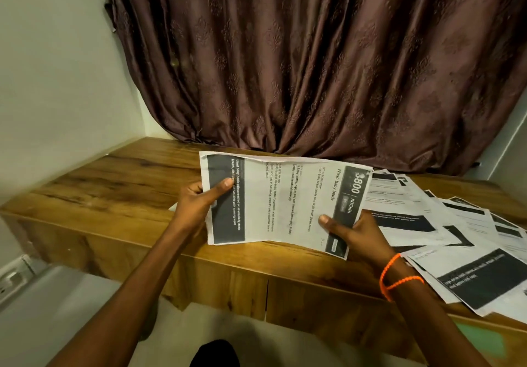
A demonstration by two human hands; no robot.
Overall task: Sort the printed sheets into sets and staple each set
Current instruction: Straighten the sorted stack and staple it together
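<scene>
printed sheets [285, 204]: a small stack held up sideways over the counter [114, 184], top page reads "wash baby bottle" with a dark "800 kitchen" header; at least two pages show at the top edge, exact count cannot be told. loose sheets [445, 230] lie fanned and overlapping on the right part of the counter, roughly ten or more, count unclear, some hanging past the front edge. two hands in view. left hand [199, 204] grips the stack's left end, thumb on the dark band on the front, fingers [196, 188] curled behind the paper. right hand [359, 234] pinches the stack's lower right end, thumb flat on the page, other fingers hidden behind it. both forearms reach up from the bottom of the view, right wrist wearing two loops of orange bead bracelet [393, 275]. stack's lower edge hangs just above the counter front edge. left half of the counter is bare wood. brown curtain [313, 61] hangs behind, its hem touching the counter's back edge, just behind the held stack. wall [57, 67] at left.
</scene>
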